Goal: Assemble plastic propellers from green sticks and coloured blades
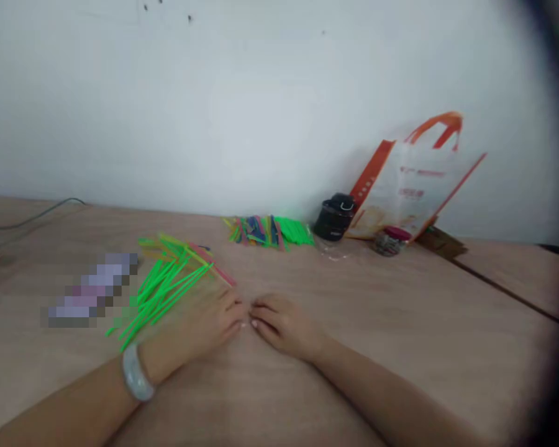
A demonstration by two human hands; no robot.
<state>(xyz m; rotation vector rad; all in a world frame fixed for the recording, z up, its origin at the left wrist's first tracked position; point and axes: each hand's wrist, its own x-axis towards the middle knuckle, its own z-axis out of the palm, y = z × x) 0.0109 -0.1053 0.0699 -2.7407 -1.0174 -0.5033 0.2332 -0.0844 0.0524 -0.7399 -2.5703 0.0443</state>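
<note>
My left hand [221,320], with a pale bangle [138,372] on its wrist, rests low over the table just right of a loose pile of thin green sticks [161,295]. Its fingers are bent inward. Facing it, my right hand [282,326] has its fingers curled and its thumb drawn in. The two sets of fingertips almost meet above the wood. Anything small between them is too blurred to make out. Yellow sticks [170,245] and a pink stick [218,270] lie at the pile's far side, close to my left fingers.
Bundled coloured strips [256,231] and green ones [294,231] lie near the wall. To their right stand a black lidded container [334,218], a red-lidded jar [390,241] and a white-orange bag [410,186]. A blurred-out flat object [93,288] lies left; a cable [41,214] runs behind.
</note>
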